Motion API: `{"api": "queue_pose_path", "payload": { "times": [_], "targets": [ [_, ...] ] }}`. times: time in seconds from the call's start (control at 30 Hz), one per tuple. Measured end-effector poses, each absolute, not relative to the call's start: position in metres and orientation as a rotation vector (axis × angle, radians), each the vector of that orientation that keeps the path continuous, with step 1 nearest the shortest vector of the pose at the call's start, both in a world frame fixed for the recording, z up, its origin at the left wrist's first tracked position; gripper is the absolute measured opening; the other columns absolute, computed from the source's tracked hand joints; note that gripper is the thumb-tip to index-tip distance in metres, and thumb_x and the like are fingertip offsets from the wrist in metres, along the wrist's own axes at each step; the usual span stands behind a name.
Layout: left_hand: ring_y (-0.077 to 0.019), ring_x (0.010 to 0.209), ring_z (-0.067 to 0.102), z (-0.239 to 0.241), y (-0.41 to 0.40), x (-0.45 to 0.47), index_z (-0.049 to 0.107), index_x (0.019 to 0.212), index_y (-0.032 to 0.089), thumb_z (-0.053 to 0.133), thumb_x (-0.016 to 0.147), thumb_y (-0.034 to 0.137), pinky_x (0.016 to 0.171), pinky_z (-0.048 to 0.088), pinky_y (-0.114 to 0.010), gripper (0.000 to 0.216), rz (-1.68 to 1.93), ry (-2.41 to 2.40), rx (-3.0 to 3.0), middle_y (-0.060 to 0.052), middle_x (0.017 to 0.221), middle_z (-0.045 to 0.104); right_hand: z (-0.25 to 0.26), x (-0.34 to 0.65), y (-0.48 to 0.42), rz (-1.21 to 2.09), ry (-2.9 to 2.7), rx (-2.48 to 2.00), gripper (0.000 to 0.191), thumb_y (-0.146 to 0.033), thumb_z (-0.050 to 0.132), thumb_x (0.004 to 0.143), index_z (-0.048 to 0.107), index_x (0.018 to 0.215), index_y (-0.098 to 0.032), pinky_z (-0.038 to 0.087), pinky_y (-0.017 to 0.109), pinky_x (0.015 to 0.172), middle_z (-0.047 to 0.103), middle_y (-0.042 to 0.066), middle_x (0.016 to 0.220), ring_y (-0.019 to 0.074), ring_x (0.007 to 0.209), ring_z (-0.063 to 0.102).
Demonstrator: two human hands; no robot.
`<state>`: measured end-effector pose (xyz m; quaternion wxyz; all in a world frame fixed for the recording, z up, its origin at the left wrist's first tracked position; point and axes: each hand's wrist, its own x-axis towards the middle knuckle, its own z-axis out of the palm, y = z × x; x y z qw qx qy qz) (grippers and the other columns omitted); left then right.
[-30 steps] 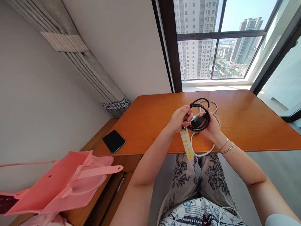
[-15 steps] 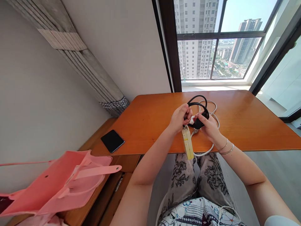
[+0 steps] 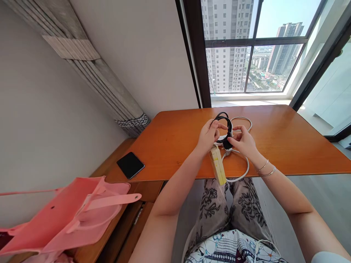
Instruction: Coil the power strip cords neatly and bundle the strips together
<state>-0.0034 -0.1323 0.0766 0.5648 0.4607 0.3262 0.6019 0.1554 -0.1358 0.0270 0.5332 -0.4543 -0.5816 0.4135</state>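
Note:
A coiled black cable [image 3: 229, 126] is held up in my left hand [image 3: 207, 137], thumb and fingers closed around its left side. At the bottom of the coil hangs a black plug [image 3: 227, 143]. My right hand [image 3: 244, 142] is at the plug's right side, its thumb tip touching or very near it and its index finger raised apart. Below my left hand, a yellowed power strip [image 3: 218, 166] juts over the table's front edge. A white cord [image 3: 248, 166] with a plug end loops beside the strip and behind the coil. Part of the strip's top is hidden by my left hand.
The orange-brown wooden table [image 3: 287, 146] extends to both sides. A black phone [image 3: 130, 165] lies near its left front corner. At lower left, a pink bag [image 3: 82, 215] rests on a wooden bench. A window [image 3: 255, 65] and a gathered curtain [image 3: 109, 91] are behind.
The coil and black plug have moved slightly left and become more bunched. My right hand's grip on the plug has loosened, with its fingers now spread.

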Motion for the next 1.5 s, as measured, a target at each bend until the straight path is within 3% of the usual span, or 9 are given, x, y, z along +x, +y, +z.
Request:
{"api": "queue_pose_path", "payload": {
  "times": [0.13,0.33,0.43,0.7,0.97,1.1,1.23,1.37,1.5],
  "targets": [
    [-0.0003,0.033,0.027,0.082,-0.127,-0.006,0.042,0.072,0.019,0.070,0.089,0.042,0.035,0.015,-0.017,0.040,1.486,0.757,0.886,0.007,0.059,0.057,0.025,0.156,-0.144,1.172,-1.319,-0.909,0.042,-0.040,0.076,0.073,0.053,0.105,-0.025,0.042,0.025,0.052,0.059,-0.010,0.059,0.0124,0.052,0.054],
    [-0.0013,0.030,0.018,0.083,-0.124,-0.017,0.030,0.069,0.020,0.059,0.097,0.047,0.032,0.012,-0.015,0.049,1.312,0.557,0.664,0.011,0.049,0.030,0.018,0.149,-0.142,1.449,-1.222,-0.733,0.056,-0.036,0.090,0.064,0.063,0.111,-0.025,0.054,0.026,0.066,0.071,-0.004,0.081,0.0136,0.071,0.065],
    [-0.0017,0.029,0.015,0.081,-0.123,-0.019,0.028,0.069,0.021,0.054,0.100,0.046,0.031,0.011,-0.015,0.047,1.255,0.495,0.598,0.011,0.049,0.026,0.017,0.144,-0.140,1.505,-1.293,-0.681,0.053,-0.037,0.091,0.064,0.070,0.111,-0.024,0.056,0.029,0.078,0.076,0.001,0.097,0.0152,0.081,0.069],
    [-0.0013,0.028,0.013,0.084,-0.121,-0.017,0.027,0.069,0.021,0.042,0.105,0.044,0.030,0.011,-0.014,0.046,1.322,0.414,0.510,0.011,0.049,0.022,0.005,0.133,-0.133,1.301,-1.251,-0.710,0.055,-0.048,0.091,0.064,0.070,0.108,-0.025,0.054,0.027,0.071,0.071,-0.002,0.091,0.0128,0.072,0.062],
    [-0.0014,0.029,0.004,0.086,-0.128,-0.020,0.027,0.069,0.021,0.035,0.107,0.044,0.028,0.007,-0.014,0.045,1.232,0.386,0.479,0.011,0.049,0.017,-0.002,0.139,-0.131,1.463,-1.518,-0.557,0.089,-0.077,0.084,0.056,0.067,0.126,-0.025,0.049,0.038,0.102,0.069,0.008,0.122,0.0270,0.117,0.062],
    [-0.0012,0.029,0.004,0.085,-0.129,-0.019,0.028,0.069,0.021,0.037,0.107,0.046,0.028,0.007,-0.014,0.046,1.207,0.390,0.492,0.011,0.049,0.018,-0.008,0.140,-0.134,1.642,-1.587,-0.588,0.079,-0.082,0.077,0.061,0.071,0.116,-0.024,0.053,0.034,0.084,0.070,0.006,0.107,0.0225,0.098,0.063],
    [-0.0012,0.030,0.007,0.082,-0.127,-0.017,0.028,0.068,0.020,0.042,0.105,0.049,0.029,0.009,-0.013,0.049,1.254,0.421,0.526,0.011,0.050,0.021,-0.010,0.133,-0.138,1.476,-1.512,-0.746,0.061,-0.073,0.076,0.070,0.073,0.102,-0.020,0.043,0.026,0.061,0.066,0.002,0.084,0.0142,0.069,0.051],
    [-0.0009,0.033,0.022,0.076,-0.127,-0.010,0.031,0.066,0.019,0.059,0.097,0.053,0.032,0.019,-0.013,0.054,1.366,0.510,0.608,0.009,0.052,0.033,-0.006,0.129,-0.140,1.329,-1.436,-0.889,0.056,-0.067,0.077,0.070,0.074,0.097,-0.019,0.038,0.025,0.058,0.064,0.000,0.078,0.0130,0.066,0.047],
    [-0.0027,0.040,0.039,0.071,-0.125,-0.006,0.038,0.065,0.018,0.071,0.089,0.051,0.037,0.030,-0.014,0.053,1.428,0.626,0.657,0.006,0.056,0.044,-0.002,0.132,-0.136,1.323,-1.297,-0.921,0.059,-0.076,0.072,0.070,0.070,0.085,-0.019,0.040,0.026,0.061,0.063,0.000,0.076,0.0134,0.069,0.049]
  ]
}}
